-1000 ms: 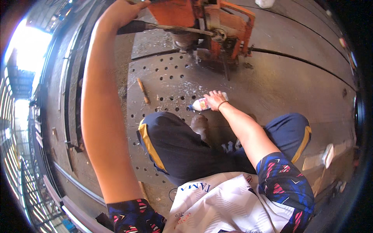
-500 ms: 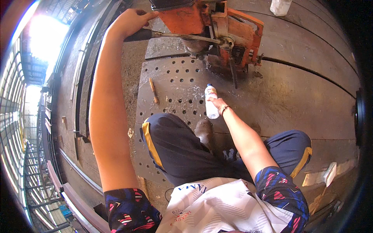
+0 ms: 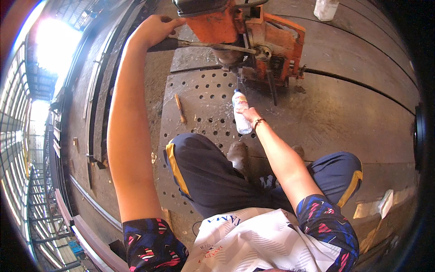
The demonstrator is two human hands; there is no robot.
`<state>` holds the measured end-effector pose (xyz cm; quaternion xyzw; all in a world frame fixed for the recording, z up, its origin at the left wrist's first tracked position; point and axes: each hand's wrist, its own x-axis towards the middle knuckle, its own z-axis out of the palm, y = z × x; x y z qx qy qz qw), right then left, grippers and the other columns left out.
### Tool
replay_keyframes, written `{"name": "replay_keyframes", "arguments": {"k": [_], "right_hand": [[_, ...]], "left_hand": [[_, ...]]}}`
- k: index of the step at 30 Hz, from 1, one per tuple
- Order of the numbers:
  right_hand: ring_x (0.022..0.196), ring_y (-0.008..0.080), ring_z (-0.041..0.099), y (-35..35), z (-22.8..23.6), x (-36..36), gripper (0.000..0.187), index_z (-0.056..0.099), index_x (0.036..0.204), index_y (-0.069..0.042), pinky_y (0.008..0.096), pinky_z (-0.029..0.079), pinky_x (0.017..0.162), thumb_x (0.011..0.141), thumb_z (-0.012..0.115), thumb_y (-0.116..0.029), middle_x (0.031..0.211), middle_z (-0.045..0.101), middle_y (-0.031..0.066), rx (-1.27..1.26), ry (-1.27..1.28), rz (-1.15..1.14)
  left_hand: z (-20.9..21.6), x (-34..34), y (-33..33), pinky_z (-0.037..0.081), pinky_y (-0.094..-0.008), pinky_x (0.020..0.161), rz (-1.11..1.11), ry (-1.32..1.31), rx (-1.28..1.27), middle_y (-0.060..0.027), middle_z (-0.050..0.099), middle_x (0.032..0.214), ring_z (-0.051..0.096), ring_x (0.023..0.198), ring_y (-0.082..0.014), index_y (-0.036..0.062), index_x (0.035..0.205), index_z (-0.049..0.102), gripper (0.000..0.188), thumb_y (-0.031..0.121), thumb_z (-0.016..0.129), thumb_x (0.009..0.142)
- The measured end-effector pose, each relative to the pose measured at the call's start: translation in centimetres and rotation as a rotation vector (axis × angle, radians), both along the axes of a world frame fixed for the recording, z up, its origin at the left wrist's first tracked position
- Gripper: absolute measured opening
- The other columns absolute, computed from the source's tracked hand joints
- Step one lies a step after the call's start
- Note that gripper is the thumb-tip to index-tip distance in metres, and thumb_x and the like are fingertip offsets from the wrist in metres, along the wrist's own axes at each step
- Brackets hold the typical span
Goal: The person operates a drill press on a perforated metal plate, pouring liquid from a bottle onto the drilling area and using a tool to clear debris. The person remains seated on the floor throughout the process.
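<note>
My left hand [image 3: 154, 29] is stretched out and wrapped around the dark handle [image 3: 181, 44] of an orange drilling machine [image 3: 247, 34] that stands on a perforated steel plate [image 3: 204, 104]. My right hand [image 3: 250, 115] holds a clear plastic bottle [image 3: 240, 111] tilted with its neck pointing at the spot under the machine's spindle [image 3: 229, 59]. White liquid and metal chips lie on the plate around that spot. I am crouched, with my knees in dark blue shorts below the hands.
A small wooden-handled brush [image 3: 181, 109] lies on the plate to the left of the bottle. A white container [image 3: 326, 9] stands at the far top right. Long steel beams [image 3: 95, 113] run along the left. A pale scrap [image 3: 386, 204] lies at the lower right.
My right hand has lifted the bottle from low on the plate and brought it forward toward the machine's spindle. My left hand has stayed on the handle.
</note>
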<state>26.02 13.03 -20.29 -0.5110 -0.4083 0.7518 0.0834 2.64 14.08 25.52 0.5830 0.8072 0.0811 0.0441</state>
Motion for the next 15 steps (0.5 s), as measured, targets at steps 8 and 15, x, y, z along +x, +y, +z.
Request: {"name": "replay_keyframes", "arguments": {"k": [8,15], "right_hand": [[0.091,0.0285,0.069,0.2,0.9,1.2,0.059,0.065,0.11,0.005,0.0379,0.054,0.078,0.068,0.08,-0.035,0.107,0.069,0.0186,0.226,-0.293,0.167],[0.093,0.0339,0.067,-0.6,6.6,1.7,0.053,0.059,0.109,0.005,0.04,0.054,0.078,0.071,0.079,-0.027,0.102,0.067,0.0227,0.629,-0.497,0.232]], "left_hand": [[-0.2,0.0,-0.1,0.049,-0.0351,0.087,-0.008,-0.033,-0.013,-0.0127,0.072,0.096,0.067,0.091,-0.0235,0.0005,0.113,0.066,0.074,0.066,0.058,0.08],[-0.6,-0.3,0.0,0.048,-0.0379,0.091,-0.019,-0.025,0.012,-0.0136,0.072,0.096,0.068,0.095,-0.0284,0.0011,0.11,0.068,0.074,0.068,0.057,0.078]]}}
